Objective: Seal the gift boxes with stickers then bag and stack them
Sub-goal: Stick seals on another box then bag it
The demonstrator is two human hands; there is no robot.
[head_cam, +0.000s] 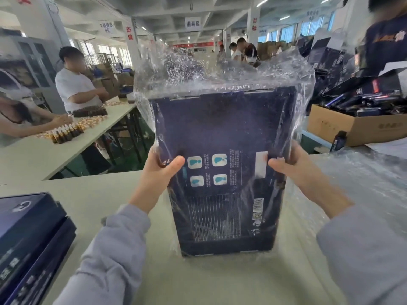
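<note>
Navy gift box (220, 128) upright on table (99, 194) in clear bag (198, 69), left hand (158, 172) and right hand (295, 168) fingers (174, 165) round side edges.

Two long sleeves in view, both pale grey, soft and slightly fuzzy like sweatshirt cloth: the left sleeve (114, 249) wrinkled along the forearm, the right sleeve (363, 249) in the same fabric. Each ends in a plain cuff (137, 213) short of the wrist. The left hand (160, 166) and right hand (293, 166) come out bare.
</note>
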